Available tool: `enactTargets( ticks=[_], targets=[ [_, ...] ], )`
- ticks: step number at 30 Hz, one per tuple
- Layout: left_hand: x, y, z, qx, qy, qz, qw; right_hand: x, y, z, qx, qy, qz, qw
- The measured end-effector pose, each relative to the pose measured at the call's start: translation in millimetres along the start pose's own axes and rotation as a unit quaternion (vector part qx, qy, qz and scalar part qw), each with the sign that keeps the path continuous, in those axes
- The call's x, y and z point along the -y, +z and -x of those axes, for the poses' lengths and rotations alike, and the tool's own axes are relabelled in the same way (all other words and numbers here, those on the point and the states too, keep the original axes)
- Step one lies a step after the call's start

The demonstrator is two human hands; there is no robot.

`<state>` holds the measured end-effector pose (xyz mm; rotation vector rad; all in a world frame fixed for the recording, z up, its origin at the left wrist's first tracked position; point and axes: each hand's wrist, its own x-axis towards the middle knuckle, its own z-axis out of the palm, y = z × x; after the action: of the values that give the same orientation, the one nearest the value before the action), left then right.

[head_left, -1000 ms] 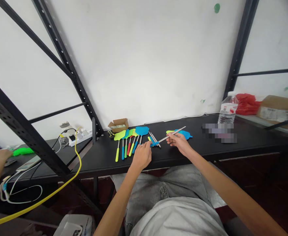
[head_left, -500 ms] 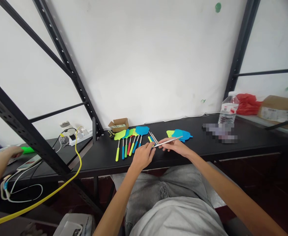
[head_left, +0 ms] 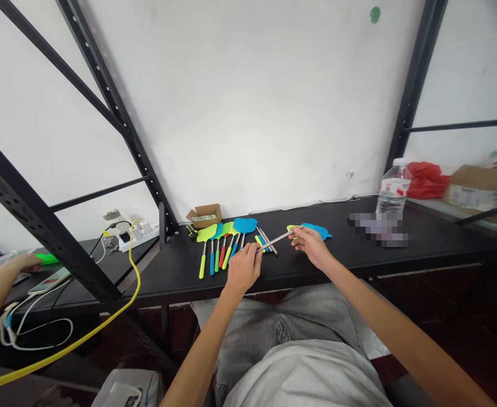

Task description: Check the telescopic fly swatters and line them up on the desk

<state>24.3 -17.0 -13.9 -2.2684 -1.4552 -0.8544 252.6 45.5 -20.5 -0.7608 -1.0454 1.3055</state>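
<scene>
A thin silver metal rod [head_left: 279, 239] slants up to the right above the table. Its lower end is in my left hand [head_left: 243, 270], closed round it. My right hand [head_left: 310, 246] pinches the upper end between thumb and fingers. Just behind the rod lie loose metal rods [head_left: 263, 232] and short yellow and blue handles [head_left: 260, 242]. Beyond my right hand is a blue fly swatter head [head_left: 319, 231], with a yellow-green one [head_left: 290, 228] partly hidden beside it. Left of my left hand, several fly swatters [head_left: 212, 254] with coloured handles lie in a row.
A small open cardboard box [head_left: 206, 215] stands behind the swatters. To the right is a water bottle [head_left: 394, 189] beside a blurred patch, then a red bag [head_left: 427, 180] and a carton [head_left: 479, 189]. Another person's hand [head_left: 25, 263] is at far left, past a yellow cable [head_left: 137, 271].
My right hand has moved slightly right and up along the rod, showing more of it between my hands. My left hand stays nearly in place.
</scene>
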Motion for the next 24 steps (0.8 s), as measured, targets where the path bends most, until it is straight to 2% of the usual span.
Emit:
enactTargets(
  ticks=[8,14,24],
  targets=[
    [-0.6,-0.4,0.6,-0.003,-0.003,0.003,1.000,-1.9,1.2,0.8,0.010,-0.023,0.045,0.999],
    [-1.2,0.5,1.1,-0.006,-0.017,-0.019,1.000,-2.4,2.2,3.8,0.050,-0.066,0.090,0.993],
    [0.5,1.4,0.9,0.012,-0.016,-0.027,0.999,1.5,4.4,7.7,0.068,-0.118,0.148,0.979]
  ],
)
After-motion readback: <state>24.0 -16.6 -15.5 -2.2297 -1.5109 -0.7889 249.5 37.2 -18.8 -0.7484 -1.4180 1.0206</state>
